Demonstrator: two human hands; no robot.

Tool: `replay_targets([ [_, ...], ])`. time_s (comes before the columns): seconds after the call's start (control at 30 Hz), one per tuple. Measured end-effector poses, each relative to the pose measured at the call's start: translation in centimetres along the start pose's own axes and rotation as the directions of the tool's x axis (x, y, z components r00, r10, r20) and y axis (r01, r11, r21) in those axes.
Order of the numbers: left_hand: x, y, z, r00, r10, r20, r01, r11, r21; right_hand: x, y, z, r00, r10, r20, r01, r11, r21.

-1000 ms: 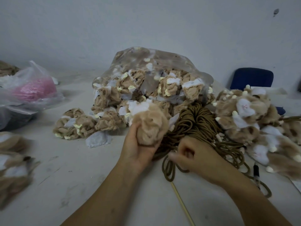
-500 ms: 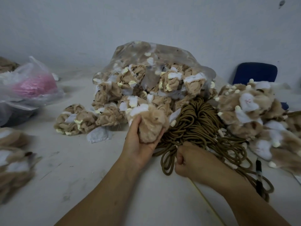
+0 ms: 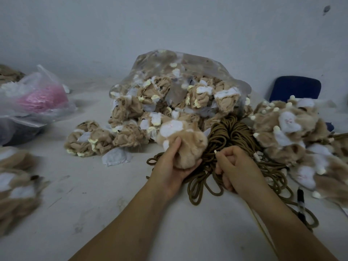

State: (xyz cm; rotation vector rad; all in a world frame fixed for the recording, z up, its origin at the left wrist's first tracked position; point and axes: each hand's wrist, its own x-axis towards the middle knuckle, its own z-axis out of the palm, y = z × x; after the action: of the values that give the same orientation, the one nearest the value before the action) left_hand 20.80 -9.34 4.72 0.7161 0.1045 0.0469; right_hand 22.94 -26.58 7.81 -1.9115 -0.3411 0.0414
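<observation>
Grey dusty table [image 3: 90, 200] is carrying everything. At frame centre, the left hand [image 3: 168, 167] is gripping a fluffy tan plush piece [image 3: 188, 144], now turned white patch upward. The right hand [image 3: 236, 166], fisted before beside the coil of brown cord [image 3: 227, 130], is now pinching a cream cord tip [image 3: 215, 152], so threading is probably coming next.

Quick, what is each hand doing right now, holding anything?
Left hand: grips the tan plush toy.
Right hand: fingers curled round a thin pale stick.
</observation>
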Motion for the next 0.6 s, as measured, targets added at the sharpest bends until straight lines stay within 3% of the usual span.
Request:
replay_targets([
  [0.1, -0.25, -0.44, 0.16, 0.999, 0.008, 0.054, -0.015, 0.993, 0.116, -0.32, 0.03, 0.19, 0.98, -0.195, -0.046, 0.189, 0.976, -0.107],
  [0.2, -0.39, -0.56, 0.26, 0.996, 0.011, 0.092, -0.026, 0.986, 0.164, -0.67, 0.07, 0.6, 0.942, -0.332, 0.043, 0.333, 0.918, -0.215],
  [0.3, -0.43, -0.58, 0.27, 0.995, 0.008, 0.1, -0.024, 0.988, 0.154, -0.66, 0.37, 0.99, 0.928, -0.351, 0.121, 0.371, 0.877, -0.304],
  [0.6, -0.65, -0.42, 0.58, 0.997, 0.004, 0.081, -0.021, 0.977, 0.21, -0.34, 0.66, 0.46, 0.902, -0.431, -0.019, 0.396, 0.845, -0.359],
])
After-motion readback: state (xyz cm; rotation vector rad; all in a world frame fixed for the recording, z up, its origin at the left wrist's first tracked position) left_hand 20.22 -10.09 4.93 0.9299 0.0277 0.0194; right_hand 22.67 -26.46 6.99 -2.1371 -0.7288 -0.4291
